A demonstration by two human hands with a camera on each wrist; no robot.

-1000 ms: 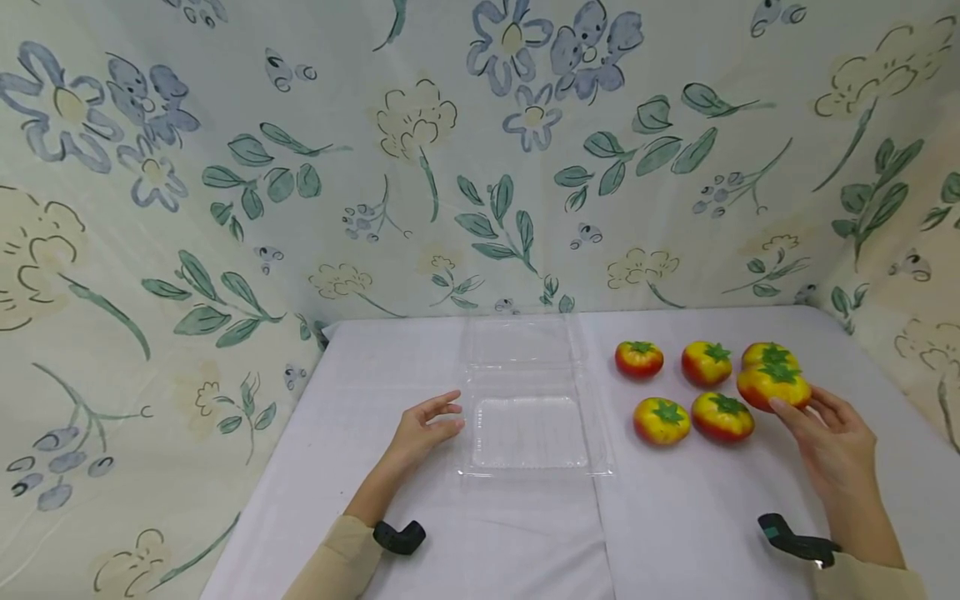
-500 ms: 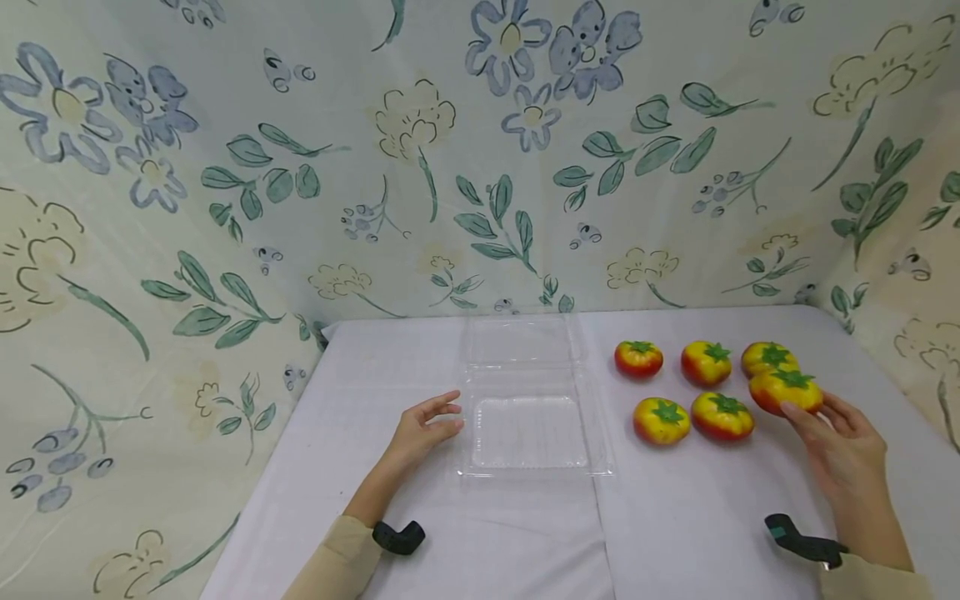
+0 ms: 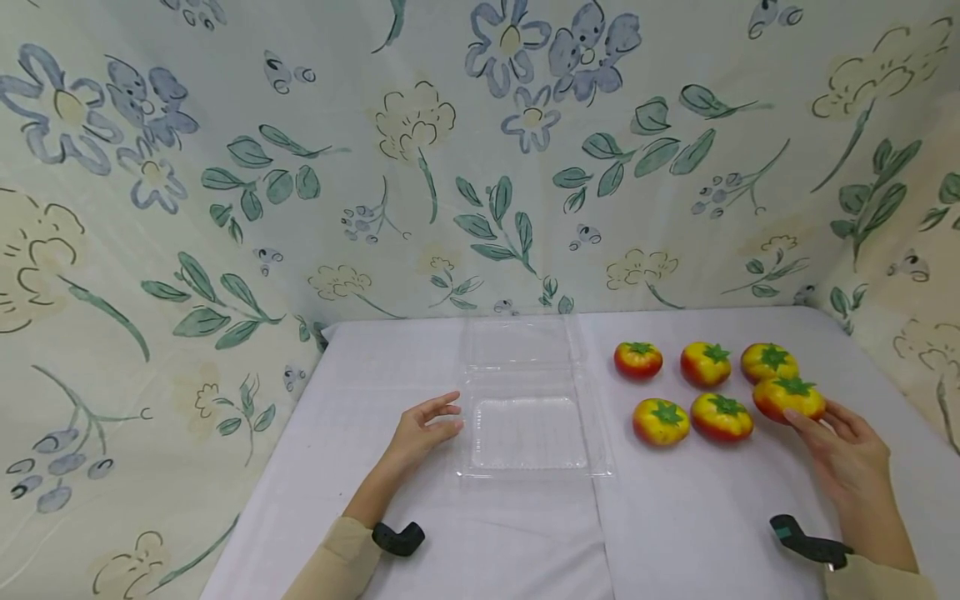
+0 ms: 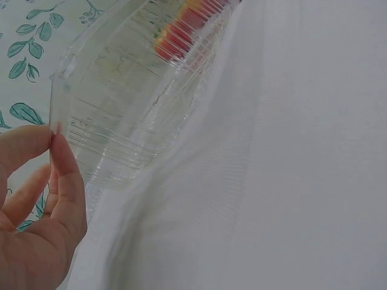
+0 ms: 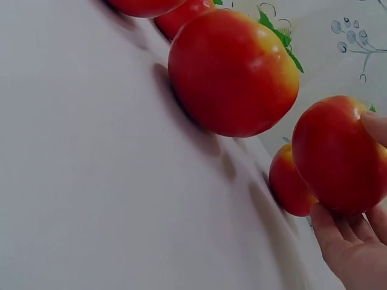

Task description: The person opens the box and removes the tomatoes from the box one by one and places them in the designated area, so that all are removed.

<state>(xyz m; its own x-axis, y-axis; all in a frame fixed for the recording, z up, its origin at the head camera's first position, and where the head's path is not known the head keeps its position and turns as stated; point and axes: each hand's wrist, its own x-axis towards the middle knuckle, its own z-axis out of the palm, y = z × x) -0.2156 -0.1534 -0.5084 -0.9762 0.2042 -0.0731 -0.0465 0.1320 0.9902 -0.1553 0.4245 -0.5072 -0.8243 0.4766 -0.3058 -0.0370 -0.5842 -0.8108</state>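
My right hand [image 3: 855, 458] grips a red-and-yellow tomato [image 3: 787, 399] with a green star-shaped top, at the right end of a group. Its thumb lies against the near side, and the fingertips [image 5: 326, 226] reach under the fruit in the right wrist view. At the middle of the table a clear plastic clamshell box [image 3: 528, 433] lies unfolded, its lid part [image 3: 517, 342] toward the back. My left hand [image 3: 420, 429] is at the box's left side. In the left wrist view its thumb and forefinger pinch the box's rim [image 4: 55, 109].
Several similar tomatoes stand in two rows right of the box, including a front-left one [image 3: 661, 422] and a back-right one [image 3: 769, 362] just behind the held fruit. A white cloth [image 3: 360, 367] covers the table. A flowered curtain [image 3: 285, 208] hangs close behind it.
My right hand has moved a little right and toward me with the tomato, which now overlaps the back-right one less. The left hand and the box have stayed put.
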